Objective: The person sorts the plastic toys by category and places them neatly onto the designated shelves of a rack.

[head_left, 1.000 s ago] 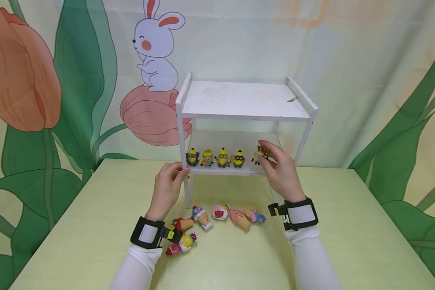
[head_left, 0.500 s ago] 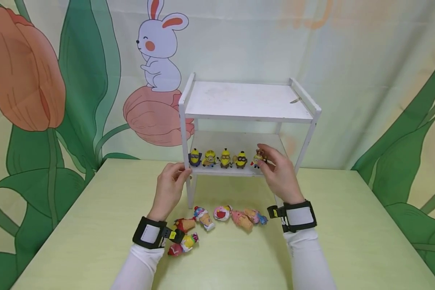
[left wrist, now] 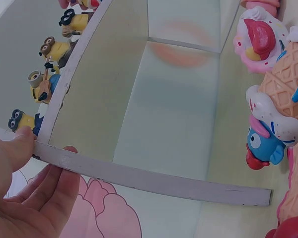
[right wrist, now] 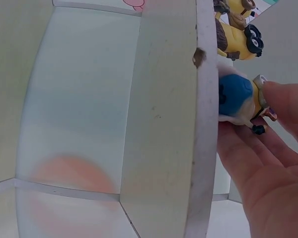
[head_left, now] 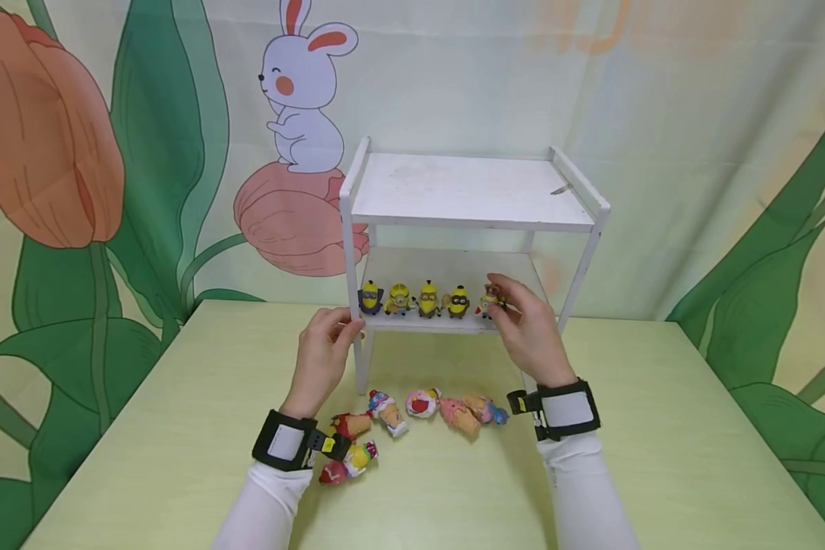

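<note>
On the middle board of a white two-tier shelf, my right hand pinches a yellow minion figure in blue overalls with a small crown. It is upright, at the board's front edge toward the right. To its left several other minion figures stand in a row, the nearest being a minion with dark goggles. My left hand grips the shelf's front left leg, thumb on one side and fingers on the other, just below the leftmost minion.
Several ice-cream-shaped toys lie on the pale green table in front of the shelf, among them a blue-topped cone and a pink cone. Some lie close to my left wrist. A printed curtain hangs behind.
The view has shifted slightly. My right hand has lowered a little with the crowned minion figure, which now sits nearer the board. The left hand keeps its grip on the leg.
</note>
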The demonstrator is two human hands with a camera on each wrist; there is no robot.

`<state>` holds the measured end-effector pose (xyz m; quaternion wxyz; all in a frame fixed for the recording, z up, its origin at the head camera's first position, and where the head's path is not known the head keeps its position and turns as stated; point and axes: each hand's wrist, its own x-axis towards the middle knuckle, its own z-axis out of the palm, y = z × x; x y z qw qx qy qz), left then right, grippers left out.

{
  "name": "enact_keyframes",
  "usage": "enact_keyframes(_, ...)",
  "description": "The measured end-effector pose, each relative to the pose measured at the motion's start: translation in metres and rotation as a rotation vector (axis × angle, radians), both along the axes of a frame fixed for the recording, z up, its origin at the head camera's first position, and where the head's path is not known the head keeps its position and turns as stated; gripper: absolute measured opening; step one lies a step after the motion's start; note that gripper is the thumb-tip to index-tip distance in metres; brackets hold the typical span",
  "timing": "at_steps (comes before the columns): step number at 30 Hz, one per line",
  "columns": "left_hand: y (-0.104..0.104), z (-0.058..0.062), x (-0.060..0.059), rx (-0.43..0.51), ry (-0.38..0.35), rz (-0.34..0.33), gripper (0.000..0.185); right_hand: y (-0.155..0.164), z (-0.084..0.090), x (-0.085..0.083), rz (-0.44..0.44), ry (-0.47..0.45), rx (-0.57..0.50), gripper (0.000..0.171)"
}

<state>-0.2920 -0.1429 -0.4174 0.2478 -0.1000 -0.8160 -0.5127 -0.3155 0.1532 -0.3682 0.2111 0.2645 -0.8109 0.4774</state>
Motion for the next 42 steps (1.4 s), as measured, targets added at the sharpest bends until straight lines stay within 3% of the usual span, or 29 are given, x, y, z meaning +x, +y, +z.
enact_keyframes(19,0.0002,0.0017,0.0006,-0.007,-0.011,-0.001,0.023,0.0055,-0.0008,-0.0003,-0.024,-0.004,0.052,0.044)
enact_keyframes(42,0.0001,0.0021,0.0022,-0.009,-0.010,-0.004,0.024,0.0101,-0.0066,-0.0039,-0.010,-0.066,0.014,0.047)
